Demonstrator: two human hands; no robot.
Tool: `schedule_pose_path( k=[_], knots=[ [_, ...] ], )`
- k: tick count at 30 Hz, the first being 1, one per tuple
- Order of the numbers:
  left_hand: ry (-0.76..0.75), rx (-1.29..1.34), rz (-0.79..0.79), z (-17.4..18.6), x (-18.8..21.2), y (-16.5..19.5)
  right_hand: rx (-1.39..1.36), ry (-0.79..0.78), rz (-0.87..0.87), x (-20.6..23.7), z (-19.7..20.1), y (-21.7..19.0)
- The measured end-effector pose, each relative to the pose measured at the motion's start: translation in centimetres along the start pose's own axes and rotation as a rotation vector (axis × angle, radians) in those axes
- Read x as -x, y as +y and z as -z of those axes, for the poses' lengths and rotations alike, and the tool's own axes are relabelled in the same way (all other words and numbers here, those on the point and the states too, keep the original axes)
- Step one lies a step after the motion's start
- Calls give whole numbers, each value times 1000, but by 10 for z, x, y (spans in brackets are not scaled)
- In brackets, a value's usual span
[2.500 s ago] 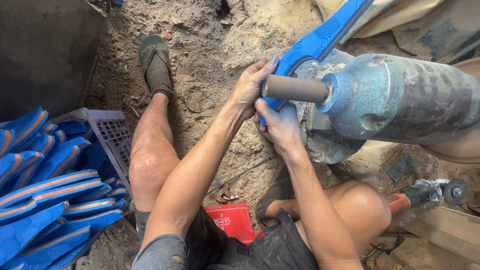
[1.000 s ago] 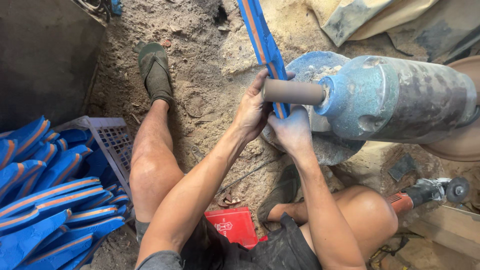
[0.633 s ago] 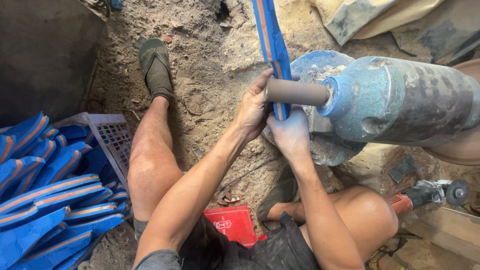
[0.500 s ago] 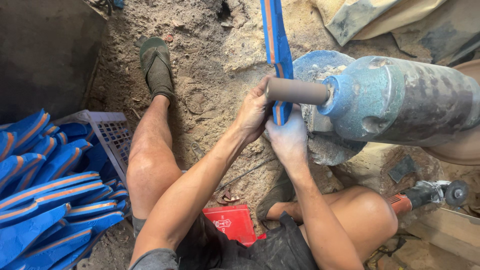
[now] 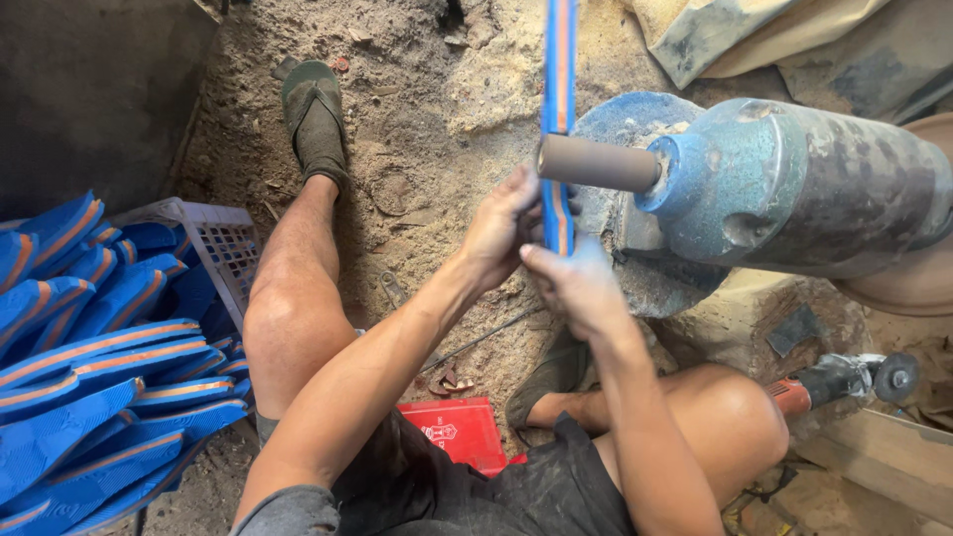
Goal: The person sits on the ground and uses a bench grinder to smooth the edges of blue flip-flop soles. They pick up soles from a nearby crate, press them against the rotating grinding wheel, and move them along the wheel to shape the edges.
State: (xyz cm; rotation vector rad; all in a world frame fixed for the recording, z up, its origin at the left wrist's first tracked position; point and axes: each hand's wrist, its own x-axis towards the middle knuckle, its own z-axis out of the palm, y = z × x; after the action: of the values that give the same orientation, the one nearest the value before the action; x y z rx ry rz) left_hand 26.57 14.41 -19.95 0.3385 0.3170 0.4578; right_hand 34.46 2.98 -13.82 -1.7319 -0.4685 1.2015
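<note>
Sole (image 5: 558, 60) now stands edge-on and upright against the drum (image 5: 599, 163) of the sander (image 5: 794, 189); 2.5 s ago it slanted off to the right, flat face showing. Left hand (image 5: 501, 230) and right hand (image 5: 574, 283) are both closed round its lower end, just below the drum. That suggests the edge is now being ground. Piled soles (image 5: 89, 357) lie unchanged at left.

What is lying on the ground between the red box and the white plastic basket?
In the head view, the person's left leg lies between the red box and the white basket, stretched out over sandy ground.
</note>
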Motion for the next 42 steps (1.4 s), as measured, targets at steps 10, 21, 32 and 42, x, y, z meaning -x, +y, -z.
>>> schedule_pose_path(
  k=[10, 21, 32, 42],
  knots=[
    [84, -94, -84, 30, 1, 20, -33, -164, 30, -5, 18, 1],
    [142, -679, -56, 45, 39, 10, 718, -153, 162, 3, 0, 52],
    [147, -900, 346, 81, 77, -5, 658, -323, 82, 14, -9, 115],
    [350, -1511, 46, 72, 98, 41, 1022, -584, -45, 11, -65, 176]
  ],
)
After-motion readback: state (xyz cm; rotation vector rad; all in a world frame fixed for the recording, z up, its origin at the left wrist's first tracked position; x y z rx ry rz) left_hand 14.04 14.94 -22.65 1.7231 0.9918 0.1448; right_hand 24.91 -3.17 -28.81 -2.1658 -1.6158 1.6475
